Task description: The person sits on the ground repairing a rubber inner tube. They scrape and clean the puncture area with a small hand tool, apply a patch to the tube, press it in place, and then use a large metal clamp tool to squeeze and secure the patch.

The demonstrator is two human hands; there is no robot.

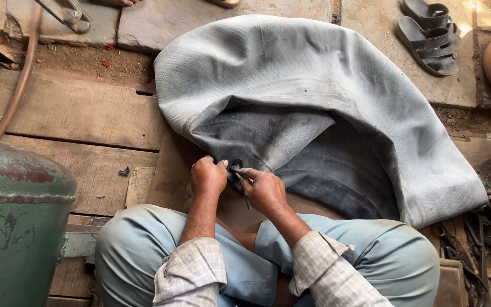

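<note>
1. Nearest the camera: the person's knees in pale blue trousers [143, 250], seated cross-legged, with checked shirt cuffs [191, 267] above them. A green metal tank [12, 222] stands at the person's left.
2. Largest item: a grey rubber inner tube [313, 85], deflated and folded over itself, lying on wooden planks [75, 113] directly ahead of the knees. Surface dusty, finely ribbed, creased; inner fold darker.
3. Left hand [208, 176]: fingers curled closed, pinching the tube's near edge beside the valve hole [236, 165].
4. Right hand [263, 190]: fingers closed around a thin dark tool [244, 187], its tip at the hole. The tool's kind cannot be told.
5. Step in hand, by judgement: work on the valve opening. The next move would call for a steady pinch and fine control of the tool tip.
6. Smallest: a pair of grey sandals [430, 34] on the stone well beyond.
</note>
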